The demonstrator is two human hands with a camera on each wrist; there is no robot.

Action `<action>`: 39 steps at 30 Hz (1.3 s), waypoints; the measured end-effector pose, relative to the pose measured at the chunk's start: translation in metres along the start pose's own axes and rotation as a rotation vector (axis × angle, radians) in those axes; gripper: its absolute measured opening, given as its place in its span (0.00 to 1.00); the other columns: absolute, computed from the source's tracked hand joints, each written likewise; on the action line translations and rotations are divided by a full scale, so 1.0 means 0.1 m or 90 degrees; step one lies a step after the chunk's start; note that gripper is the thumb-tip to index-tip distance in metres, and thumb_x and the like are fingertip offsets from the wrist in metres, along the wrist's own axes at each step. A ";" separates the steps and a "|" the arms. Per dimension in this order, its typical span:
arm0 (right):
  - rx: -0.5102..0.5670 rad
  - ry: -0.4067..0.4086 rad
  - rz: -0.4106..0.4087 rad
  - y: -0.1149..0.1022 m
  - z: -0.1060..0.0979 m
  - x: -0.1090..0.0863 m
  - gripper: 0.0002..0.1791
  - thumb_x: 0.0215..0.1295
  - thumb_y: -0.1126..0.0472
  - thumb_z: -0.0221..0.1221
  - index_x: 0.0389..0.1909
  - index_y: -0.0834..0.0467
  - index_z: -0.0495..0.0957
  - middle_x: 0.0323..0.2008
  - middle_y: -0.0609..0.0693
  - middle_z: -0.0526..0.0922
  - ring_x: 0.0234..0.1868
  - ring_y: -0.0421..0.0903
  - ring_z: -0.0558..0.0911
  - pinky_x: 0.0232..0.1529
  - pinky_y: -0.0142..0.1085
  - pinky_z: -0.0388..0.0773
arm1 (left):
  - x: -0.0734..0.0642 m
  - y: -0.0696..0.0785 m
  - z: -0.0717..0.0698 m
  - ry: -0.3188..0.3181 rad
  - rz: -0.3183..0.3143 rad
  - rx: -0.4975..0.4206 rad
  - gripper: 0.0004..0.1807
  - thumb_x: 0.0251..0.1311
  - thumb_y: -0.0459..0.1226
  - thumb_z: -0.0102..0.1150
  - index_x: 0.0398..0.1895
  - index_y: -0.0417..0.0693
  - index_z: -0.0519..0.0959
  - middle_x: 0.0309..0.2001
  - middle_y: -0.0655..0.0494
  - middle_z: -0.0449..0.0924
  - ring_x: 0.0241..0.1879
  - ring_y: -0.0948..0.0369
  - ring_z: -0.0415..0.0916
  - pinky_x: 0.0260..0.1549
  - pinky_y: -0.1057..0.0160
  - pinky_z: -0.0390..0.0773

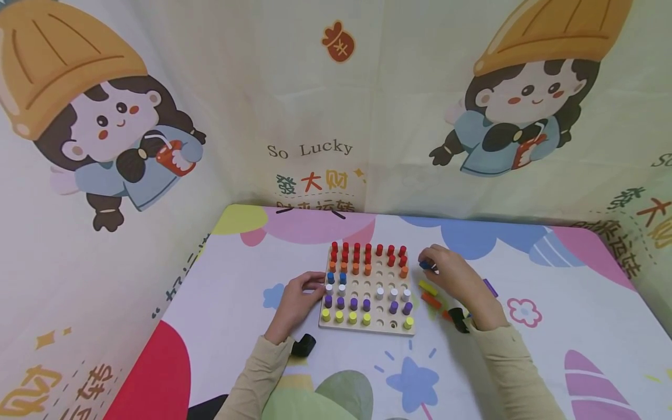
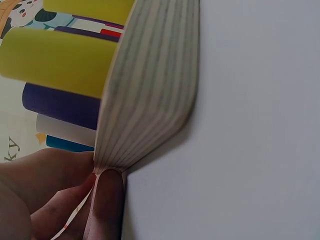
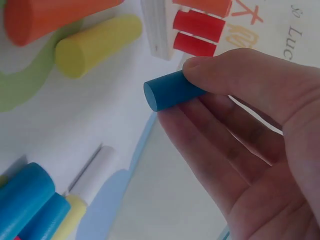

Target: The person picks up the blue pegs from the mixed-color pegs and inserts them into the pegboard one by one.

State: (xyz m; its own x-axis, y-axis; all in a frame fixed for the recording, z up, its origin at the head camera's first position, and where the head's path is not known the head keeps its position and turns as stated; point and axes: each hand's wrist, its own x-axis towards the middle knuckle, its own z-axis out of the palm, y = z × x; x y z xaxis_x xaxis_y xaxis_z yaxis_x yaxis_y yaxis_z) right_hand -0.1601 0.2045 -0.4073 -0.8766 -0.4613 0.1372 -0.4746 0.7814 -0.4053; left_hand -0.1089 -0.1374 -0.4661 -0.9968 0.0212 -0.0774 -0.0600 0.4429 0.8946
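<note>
A wooden pegboard (image 1: 367,330) lies on the table, with coloured pegs standing in rows: red at the back, then orange, blue, white, purple and yellow at the front. Several holes between them are bare. My left hand (image 1: 296,303) grips the board's left edge, its thumb and fingertip meeting at the board's side (image 2: 155,75) in the left wrist view. Just beyond the board's right edge, my right hand (image 1: 454,277) pinches a blue peg (image 3: 172,90) between thumb and fingers. The peg is raised above the tabletop, one round end pointing out of the grip.
Loose pegs lie right of the board under my right hand: a yellow peg (image 1: 427,287), an orange peg (image 1: 431,300) and a purple peg (image 1: 490,287). The right wrist view also shows a white peg (image 3: 95,170) and blue pegs (image 3: 30,205). A printed cloth wall (image 1: 388,175) rises behind the table.
</note>
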 end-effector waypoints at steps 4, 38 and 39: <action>0.014 0.001 -0.001 -0.05 -0.02 0.01 0.12 0.54 0.75 0.68 0.40 0.66 0.81 0.35 0.54 0.81 0.37 0.51 0.84 0.43 0.47 0.84 | 0.00 -0.01 0.00 -0.002 0.005 -0.001 0.16 0.64 0.36 0.62 0.56 0.47 0.81 0.48 0.53 0.86 0.47 0.58 0.83 0.46 0.57 0.82; 0.061 0.015 -0.026 -0.37 -0.02 0.15 0.13 0.56 0.72 0.69 0.43 0.64 0.84 0.39 0.52 0.83 0.40 0.49 0.87 0.44 0.43 0.84 | 0.00 -0.01 0.00 0.002 -0.003 0.004 0.16 0.64 0.36 0.61 0.55 0.47 0.81 0.48 0.52 0.86 0.47 0.59 0.83 0.47 0.57 0.82; 0.062 0.014 -0.026 -0.37 -0.02 0.16 0.13 0.56 0.71 0.69 0.43 0.64 0.84 0.38 0.51 0.83 0.40 0.49 0.87 0.44 0.43 0.84 | 0.00 -0.01 0.00 0.002 -0.002 0.004 0.16 0.64 0.36 0.62 0.55 0.47 0.81 0.48 0.53 0.86 0.46 0.59 0.83 0.46 0.57 0.82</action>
State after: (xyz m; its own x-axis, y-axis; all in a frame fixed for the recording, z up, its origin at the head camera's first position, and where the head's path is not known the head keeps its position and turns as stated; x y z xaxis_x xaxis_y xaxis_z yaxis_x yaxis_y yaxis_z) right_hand -0.1562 0.1689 -0.3882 -0.8584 -0.4819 0.1757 -0.5016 0.7169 -0.4842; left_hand -0.1093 -0.1378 -0.4667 -0.9967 0.0167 -0.0789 -0.0630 0.4487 0.8915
